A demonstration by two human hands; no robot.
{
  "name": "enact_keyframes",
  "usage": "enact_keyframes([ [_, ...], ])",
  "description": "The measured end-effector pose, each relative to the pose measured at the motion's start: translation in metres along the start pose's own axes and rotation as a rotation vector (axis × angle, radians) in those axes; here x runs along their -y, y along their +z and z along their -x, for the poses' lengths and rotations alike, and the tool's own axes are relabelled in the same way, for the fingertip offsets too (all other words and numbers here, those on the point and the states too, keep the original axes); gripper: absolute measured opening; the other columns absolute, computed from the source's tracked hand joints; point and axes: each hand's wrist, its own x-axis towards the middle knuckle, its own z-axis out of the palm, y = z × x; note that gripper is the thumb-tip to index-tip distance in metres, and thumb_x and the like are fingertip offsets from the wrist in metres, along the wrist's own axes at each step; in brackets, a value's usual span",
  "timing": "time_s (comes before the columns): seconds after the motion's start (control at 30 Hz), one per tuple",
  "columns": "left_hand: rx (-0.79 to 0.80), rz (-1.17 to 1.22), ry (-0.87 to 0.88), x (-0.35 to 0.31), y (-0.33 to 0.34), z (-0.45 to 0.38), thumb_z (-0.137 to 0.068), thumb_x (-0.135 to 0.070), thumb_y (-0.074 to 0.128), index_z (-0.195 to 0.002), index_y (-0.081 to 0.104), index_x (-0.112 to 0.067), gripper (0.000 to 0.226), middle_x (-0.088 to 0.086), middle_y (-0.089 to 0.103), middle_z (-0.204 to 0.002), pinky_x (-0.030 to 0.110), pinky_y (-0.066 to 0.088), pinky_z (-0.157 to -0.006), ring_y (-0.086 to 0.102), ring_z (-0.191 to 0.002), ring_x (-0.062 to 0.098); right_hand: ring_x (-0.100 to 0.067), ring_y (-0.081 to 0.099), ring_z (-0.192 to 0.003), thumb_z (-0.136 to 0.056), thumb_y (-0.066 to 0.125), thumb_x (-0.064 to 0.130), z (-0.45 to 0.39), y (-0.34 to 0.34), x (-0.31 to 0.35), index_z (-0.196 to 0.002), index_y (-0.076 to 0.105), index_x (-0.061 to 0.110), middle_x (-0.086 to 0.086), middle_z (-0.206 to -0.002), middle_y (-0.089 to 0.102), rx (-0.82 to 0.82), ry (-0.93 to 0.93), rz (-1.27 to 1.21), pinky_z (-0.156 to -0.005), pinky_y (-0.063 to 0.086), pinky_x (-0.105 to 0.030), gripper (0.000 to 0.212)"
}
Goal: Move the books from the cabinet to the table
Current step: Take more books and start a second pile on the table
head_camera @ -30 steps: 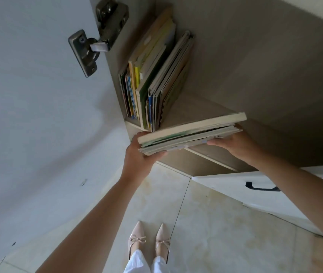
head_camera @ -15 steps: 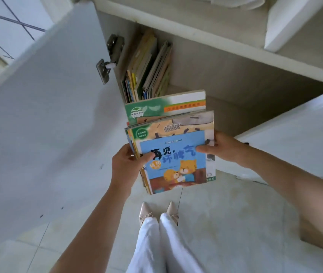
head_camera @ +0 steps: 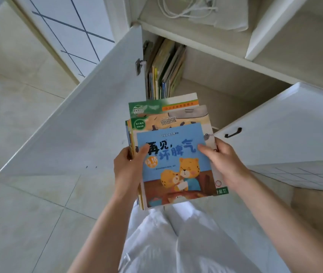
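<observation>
Pale beige floor tiles (head_camera: 28, 203) with thin grout lines fill the lower left. A white cabinet door (head_camera: 89, 123) stands swung open (metal hinge (head_camera: 140, 63) at its inner edge). A second white door (head_camera: 286, 125) at right carries a dark handle (head_camera: 233, 133). Soft daylight, even.

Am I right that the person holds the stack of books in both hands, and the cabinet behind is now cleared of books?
Not quite. Both hands, left and right, do hold the stack of books, but the cabinet is not cleared: the head view shows a row of books standing upright inside it by the open door.
</observation>
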Motion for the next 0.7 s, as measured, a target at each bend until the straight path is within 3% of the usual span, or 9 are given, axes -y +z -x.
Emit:
enact_keyframes([
  [0.1, -0.004, 0.009, -0.007, 0.001, -0.006, 0.016, -0.085, -0.031, 0.071, -0.097, 0.067, -0.019, 0.017, 0.001, 0.077, -0.086, 0.041, 0.061, -0.069, 0.075, -0.073, 0.019, -0.024, 0.072, -0.089, -0.085, 0.064, 0.0, 0.016, 0.003, 0.005, -0.103, 0.065, 0.017, -0.007, -0.101, 0.075, 0.013, -0.004, 0.068, -0.084, 0.057, -0.049, 0.025],
  [0.3, 0.069, 0.007, 0.1, 0.0, -0.009, 0.04, -0.091, -0.025, 0.064, -0.118, 0.056, -0.023, 0.028, -0.002, 0.074, -0.102, 0.026, 0.058, -0.058, 0.074, -0.079, 0.012, -0.011, 0.071, -0.088, -0.083, 0.068, 0.006, 0.031, -0.002, 0.008, -0.11, 0.054, 0.024, 0.006, -0.101, 0.073, 0.027, -0.142, 0.256, -0.083, 0.058, -0.043, 0.036],
  [0.37, 0.041, 0.01, 0.144, -0.001, -0.005, 0.046, -0.09, -0.024, 0.066, -0.123, 0.052, -0.023, 0.035, -0.001, 0.072, -0.107, 0.028, 0.06, -0.061, 0.074, -0.082, 0.011, -0.008, 0.071, -0.09, -0.084, 0.067, 0.006, 0.032, -0.007, 0.012, -0.113, 0.053, 0.024, 0.007, -0.103, 0.072, 0.052, -0.187, 0.275, -0.084, 0.058, -0.039, 0.037],
  [0.5, -0.037, 0.145, 0.189, 0.001, 0.008, 0.065, -0.09, -0.021, 0.066, -0.134, 0.04, -0.031, 0.052, 0.005, 0.066, -0.106, 0.031, 0.059, -0.057, 0.074, -0.082, 0.015, 0.009, 0.065, -0.084, -0.088, 0.065, 0.009, 0.03, -0.022, 0.023, -0.098, 0.05, 0.036, 0.016, -0.098, 0.067, 0.168, -0.285, 0.343, -0.066, 0.051, -0.009, 0.033],
  [0.63, -0.159, 0.209, 0.211, 0.019, 0.026, 0.09, -0.09, -0.023, 0.066, -0.134, 0.041, -0.036, 0.052, 0.004, 0.066, -0.108, 0.035, 0.06, -0.058, 0.074, -0.082, 0.016, 0.001, 0.067, -0.091, -0.088, 0.065, 0.012, 0.026, -0.042, 0.028, -0.113, 0.052, 0.026, 0.01, -0.104, 0.069, 0.305, -0.382, 0.432, -0.072, 0.054, -0.018, 0.032],
  [0.7, -0.23, 0.257, 0.199, 0.034, 0.036, 0.104, -0.088, -0.025, 0.067, -0.135, 0.042, -0.037, 0.055, 0.004, 0.066, -0.113, 0.039, 0.061, -0.061, 0.074, -0.085, 0.018, 0.004, 0.066, -0.092, -0.089, 0.063, 0.011, 0.022, -0.052, 0.027, -0.117, 0.05, 0.024, 0.01, -0.107, 0.067, 0.395, -0.403, 0.447, -0.068, 0.053, -0.011, 0.033],
])
